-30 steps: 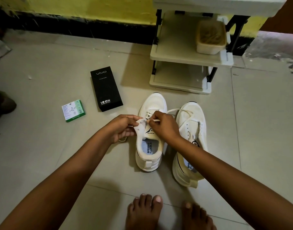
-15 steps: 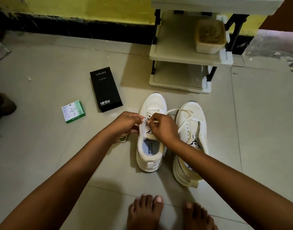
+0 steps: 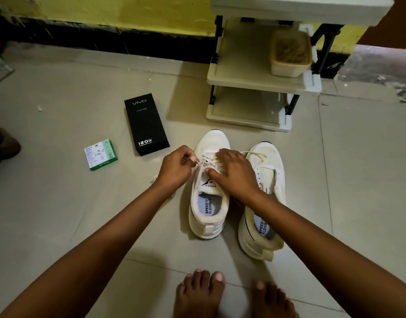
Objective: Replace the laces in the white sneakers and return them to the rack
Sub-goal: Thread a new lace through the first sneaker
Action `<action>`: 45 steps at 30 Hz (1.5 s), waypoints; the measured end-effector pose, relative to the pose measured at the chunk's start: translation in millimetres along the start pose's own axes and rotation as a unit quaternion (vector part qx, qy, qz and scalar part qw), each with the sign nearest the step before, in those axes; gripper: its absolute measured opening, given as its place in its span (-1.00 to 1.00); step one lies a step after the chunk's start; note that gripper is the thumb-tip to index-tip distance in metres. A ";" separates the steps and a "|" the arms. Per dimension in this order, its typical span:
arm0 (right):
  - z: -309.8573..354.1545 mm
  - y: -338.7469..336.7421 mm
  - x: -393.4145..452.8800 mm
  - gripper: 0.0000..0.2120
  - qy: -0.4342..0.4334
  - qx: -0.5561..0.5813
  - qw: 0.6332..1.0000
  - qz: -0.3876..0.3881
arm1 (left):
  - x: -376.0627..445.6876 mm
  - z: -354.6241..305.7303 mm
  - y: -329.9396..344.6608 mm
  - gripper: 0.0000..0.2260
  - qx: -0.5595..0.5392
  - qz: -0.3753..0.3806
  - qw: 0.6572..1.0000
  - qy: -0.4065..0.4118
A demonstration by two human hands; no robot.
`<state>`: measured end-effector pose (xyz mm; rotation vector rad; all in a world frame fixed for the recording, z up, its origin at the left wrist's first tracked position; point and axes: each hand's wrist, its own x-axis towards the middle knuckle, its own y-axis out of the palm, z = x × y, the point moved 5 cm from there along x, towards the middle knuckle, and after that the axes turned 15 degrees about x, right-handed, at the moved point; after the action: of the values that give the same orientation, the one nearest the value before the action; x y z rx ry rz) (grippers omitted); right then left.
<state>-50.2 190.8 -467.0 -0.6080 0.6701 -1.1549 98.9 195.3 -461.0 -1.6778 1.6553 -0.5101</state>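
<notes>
Two white sneakers stand side by side on the tiled floor, toes toward the rack (image 3: 254, 81). My left hand (image 3: 176, 168) pinches a white lace (image 3: 204, 164) at the left edge of the left sneaker (image 3: 206, 218), near its upper eyelets. My right hand (image 3: 234, 173) lies over that sneaker's tongue and laces, thumb pointing left and pressing on the tongue. A loose lace strand runs from under its fingers across to the right sneaker (image 3: 267, 180), whose eyelets look mostly bare. Another lace end (image 3: 155, 178) trails on the floor below my left wrist.
The cream shoe rack holds a beige container (image 3: 290, 56) on its middle shelf. A black phone box (image 3: 146, 125) and a small green box (image 3: 100, 154) lie on the floor to the left. My bare feet (image 3: 199, 293) are at the bottom edge.
My left hand moved up and right along the sneaker's edge, drawing the lace. My right hand went from pinching the lace to lying flatter over the tongue. The sneaker settled back down.
</notes>
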 end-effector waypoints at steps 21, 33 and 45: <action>-8.3 -0.6 -1.6 -0.17 0.028 0.094 0.987 0.128 | -2.7 -15.3 -5.6 -0.75 -0.100 0.160 0.982 -0.012; -9.4 1.7 -0.7 -0.18 0.025 0.090 0.987 0.128 | -0.8 -3.8 0.4 -0.79 0.230 0.111 0.963 0.084; -9.1 2.4 -0.1 -0.18 0.021 0.077 0.988 0.128 | 5.1 -21.4 -7.5 -0.91 0.129 0.129 0.978 0.097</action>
<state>-55.5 190.8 -474.8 -0.3545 0.6675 -0.9704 89.2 185.2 -442.4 -1.2368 1.8254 -0.7431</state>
